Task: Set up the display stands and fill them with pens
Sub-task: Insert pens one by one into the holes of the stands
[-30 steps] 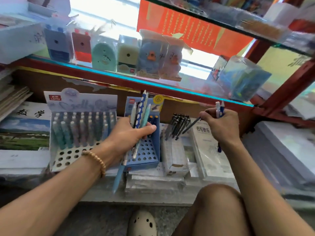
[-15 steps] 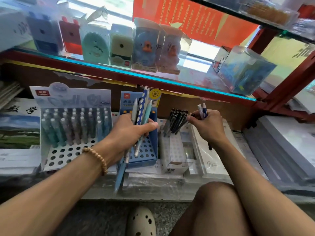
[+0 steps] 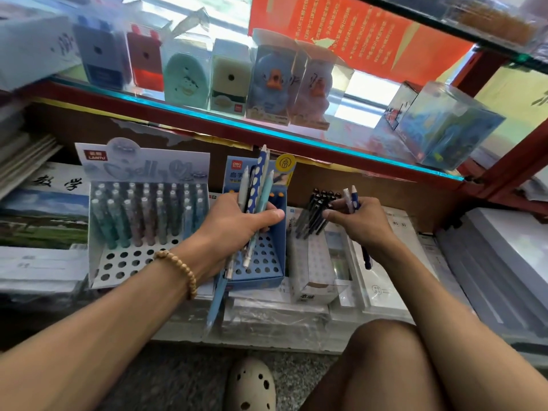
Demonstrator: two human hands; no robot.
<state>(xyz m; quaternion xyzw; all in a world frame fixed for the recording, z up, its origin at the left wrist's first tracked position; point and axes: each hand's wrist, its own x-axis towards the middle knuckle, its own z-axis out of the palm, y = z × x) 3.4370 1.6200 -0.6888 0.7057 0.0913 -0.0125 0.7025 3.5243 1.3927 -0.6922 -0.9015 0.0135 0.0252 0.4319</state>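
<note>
My left hand [image 3: 234, 229] grips a bunch of blue, white and spotted pens [image 3: 257, 185] in front of the blue display stand [image 3: 261, 262], whose holes show empty below my hand. My right hand [image 3: 360, 223] holds two pens [image 3: 351, 197], one white and one dark blue, beside a cluster of black pens [image 3: 314, 212] standing in a white stand [image 3: 311, 262]. To the left, a white stand [image 3: 124, 262] with a pale header card holds several pastel pens [image 3: 142, 215]; its front rows of holes are empty.
A glass shelf [image 3: 267, 132] carries boxed pencil sharpeners just above the stands. Stacks of books and wrapped paper packs [image 3: 504, 262] lie left, right and under the stands. My knee [image 3: 385, 351] and a spotted shoe [image 3: 252, 384] are below.
My right hand has moved left and slightly down with its two pens, closing in on the black pens. My left hand keeps its bundle in front of the blue stand.
</note>
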